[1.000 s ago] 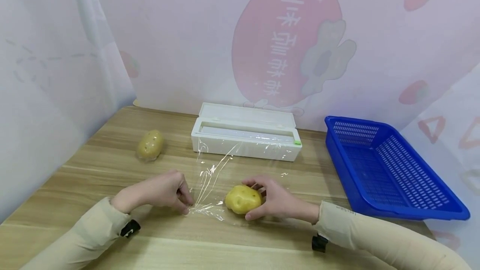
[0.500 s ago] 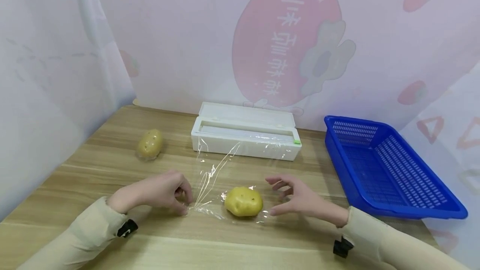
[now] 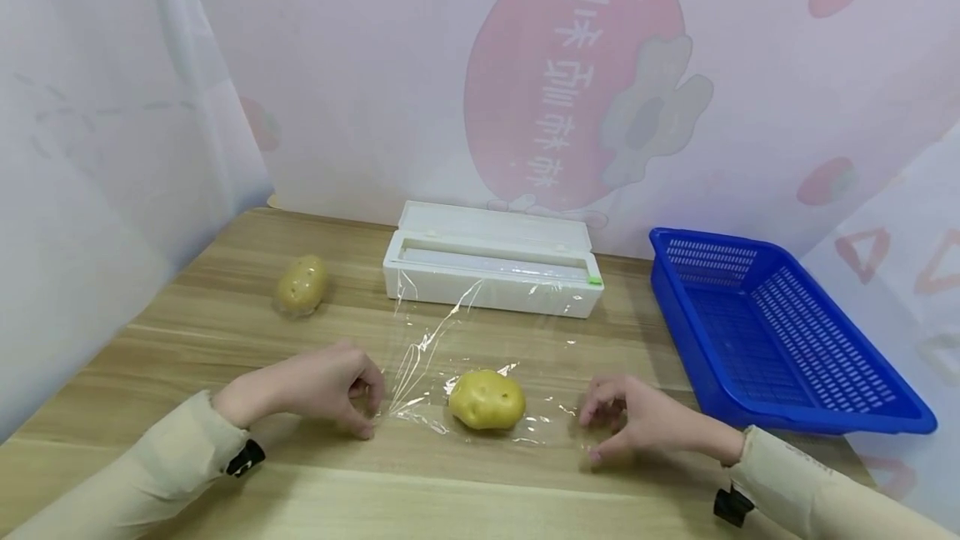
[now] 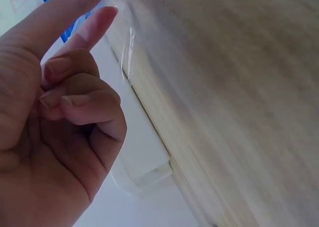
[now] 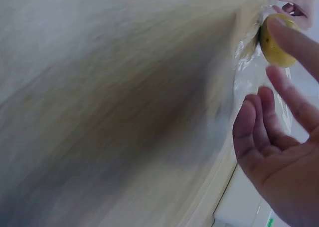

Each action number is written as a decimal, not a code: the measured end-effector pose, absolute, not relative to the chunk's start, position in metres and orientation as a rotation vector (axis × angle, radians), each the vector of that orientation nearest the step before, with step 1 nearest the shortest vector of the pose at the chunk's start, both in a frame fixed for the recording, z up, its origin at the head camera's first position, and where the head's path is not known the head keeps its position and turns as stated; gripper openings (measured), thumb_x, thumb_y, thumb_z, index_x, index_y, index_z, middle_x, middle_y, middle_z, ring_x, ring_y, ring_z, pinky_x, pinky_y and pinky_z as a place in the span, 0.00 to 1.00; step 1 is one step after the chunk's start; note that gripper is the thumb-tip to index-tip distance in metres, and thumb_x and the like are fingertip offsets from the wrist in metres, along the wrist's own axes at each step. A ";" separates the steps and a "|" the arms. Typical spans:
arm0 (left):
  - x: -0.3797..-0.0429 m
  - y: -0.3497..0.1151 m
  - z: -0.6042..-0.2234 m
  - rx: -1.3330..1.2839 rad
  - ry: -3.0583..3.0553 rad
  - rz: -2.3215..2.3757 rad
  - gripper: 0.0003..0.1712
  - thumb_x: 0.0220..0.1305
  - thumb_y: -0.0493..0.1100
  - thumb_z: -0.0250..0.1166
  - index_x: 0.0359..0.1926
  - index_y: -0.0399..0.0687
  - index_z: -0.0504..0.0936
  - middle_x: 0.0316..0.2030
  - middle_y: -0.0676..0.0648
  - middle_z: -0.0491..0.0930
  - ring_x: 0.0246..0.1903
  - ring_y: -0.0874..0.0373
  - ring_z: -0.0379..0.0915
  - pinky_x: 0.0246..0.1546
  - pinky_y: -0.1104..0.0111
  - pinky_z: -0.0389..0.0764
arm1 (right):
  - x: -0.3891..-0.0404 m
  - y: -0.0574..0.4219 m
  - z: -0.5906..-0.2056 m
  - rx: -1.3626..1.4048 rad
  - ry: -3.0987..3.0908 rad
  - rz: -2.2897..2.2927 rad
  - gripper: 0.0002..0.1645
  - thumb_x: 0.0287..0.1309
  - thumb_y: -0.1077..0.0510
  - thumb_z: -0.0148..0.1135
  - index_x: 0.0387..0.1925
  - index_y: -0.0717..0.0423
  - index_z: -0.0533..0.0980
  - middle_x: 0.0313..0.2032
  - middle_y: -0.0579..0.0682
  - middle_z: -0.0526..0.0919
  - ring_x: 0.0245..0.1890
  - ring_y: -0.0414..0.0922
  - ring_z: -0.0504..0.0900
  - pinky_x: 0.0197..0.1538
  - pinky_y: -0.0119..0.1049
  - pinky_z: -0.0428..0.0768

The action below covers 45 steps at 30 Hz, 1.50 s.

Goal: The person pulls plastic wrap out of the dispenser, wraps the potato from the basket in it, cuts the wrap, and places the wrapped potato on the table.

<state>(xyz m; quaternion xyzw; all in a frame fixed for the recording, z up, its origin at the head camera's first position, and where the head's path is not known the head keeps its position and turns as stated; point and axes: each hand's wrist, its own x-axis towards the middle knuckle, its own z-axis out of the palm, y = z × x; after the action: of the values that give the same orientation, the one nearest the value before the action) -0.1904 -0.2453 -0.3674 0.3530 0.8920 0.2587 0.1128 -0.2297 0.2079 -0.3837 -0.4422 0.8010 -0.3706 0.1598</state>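
A yellow potato [image 3: 487,400] lies on a sheet of clear cling film [image 3: 427,348], which runs from the white dispenser box [image 3: 491,290] toward the front of the table. My left hand [image 3: 315,388] pinches the film's front left corner between thumb and index finger, and creases fan out from there. Its other fingers [image 4: 94,110] are curled in the left wrist view. To the right of the potato, my right hand [image 3: 652,419] hovers by the film's right edge. Its thumb and fingers [image 5: 259,117] are bent but apart, with nothing between them.
A second potato [image 3: 302,284], wrapped in film, sits at the back left. The dispenser's lid [image 3: 495,225] stands up behind it, and a green slider [image 3: 595,280] is at its right end. A blue plastic basket [image 3: 682,340] stands at the right.
My right hand has let go of the potato and moved right to the film's right side. The potato stays on the film. My left hand keeps its pinch on the corner.
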 end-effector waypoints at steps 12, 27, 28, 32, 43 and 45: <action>-0.189 -0.246 -0.369 1.049 2.574 0.760 0.12 0.46 0.43 0.79 0.20 0.62 0.82 0.16 0.64 0.72 0.16 0.72 0.59 0.16 0.77 0.59 | -0.229 0.211 -0.398 -1.285 2.293 -1.097 0.11 0.46 0.54 0.79 0.32 0.48 0.85 0.30 0.45 0.80 0.30 0.42 0.78 0.30 0.35 0.79; -0.186 -0.249 -0.368 1.086 2.587 0.751 0.10 0.49 0.43 0.78 0.22 0.62 0.84 0.16 0.65 0.71 0.16 0.73 0.58 0.17 0.77 0.60 | -0.229 0.208 -0.401 -1.365 2.323 -0.986 0.07 0.58 0.58 0.70 0.29 0.44 0.78 0.28 0.37 0.78 0.29 0.32 0.73 0.29 0.29 0.74; -0.186 -0.250 -0.368 1.081 2.586 0.757 0.10 0.49 0.44 0.78 0.22 0.62 0.84 0.15 0.65 0.71 0.16 0.73 0.58 0.17 0.77 0.60 | -0.229 0.209 -0.400 -1.369 2.323 -0.976 0.07 0.59 0.58 0.69 0.29 0.44 0.78 0.29 0.37 0.77 0.29 0.32 0.73 0.29 0.29 0.74; -0.185 -0.251 -0.364 1.086 2.580 0.776 0.10 0.49 0.43 0.78 0.22 0.61 0.84 0.15 0.65 0.71 0.15 0.73 0.58 0.16 0.78 0.59 | -0.229 0.210 -0.397 -1.391 2.329 -0.927 0.08 0.61 0.59 0.68 0.29 0.44 0.77 0.30 0.37 0.77 0.30 0.33 0.73 0.31 0.30 0.74; -0.182 -0.261 -0.361 1.124 2.563 0.837 0.10 0.50 0.42 0.78 0.23 0.62 0.84 0.16 0.65 0.70 0.16 0.73 0.57 0.17 0.78 0.59 | -0.228 0.216 -0.386 -1.417 2.291 -0.882 0.08 0.62 0.59 0.66 0.32 0.41 0.77 0.32 0.36 0.77 0.33 0.35 0.74 0.36 0.33 0.77; -0.182 -0.261 -0.359 1.140 2.567 0.852 0.10 0.50 0.41 0.77 0.24 0.62 0.84 0.16 0.65 0.70 0.16 0.73 0.58 0.17 0.78 0.59 | -0.229 0.217 -0.383 -1.400 2.267 -0.902 0.09 0.62 0.60 0.66 0.33 0.41 0.77 0.33 0.37 0.77 0.33 0.36 0.75 0.36 0.34 0.77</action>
<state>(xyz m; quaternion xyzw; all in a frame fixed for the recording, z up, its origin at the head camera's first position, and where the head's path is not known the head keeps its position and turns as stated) -0.1819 -0.2613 -0.3590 0.3863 0.8699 0.2889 0.1032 -0.2290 0.2172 -0.3834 -0.4909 0.7950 -0.3165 0.1636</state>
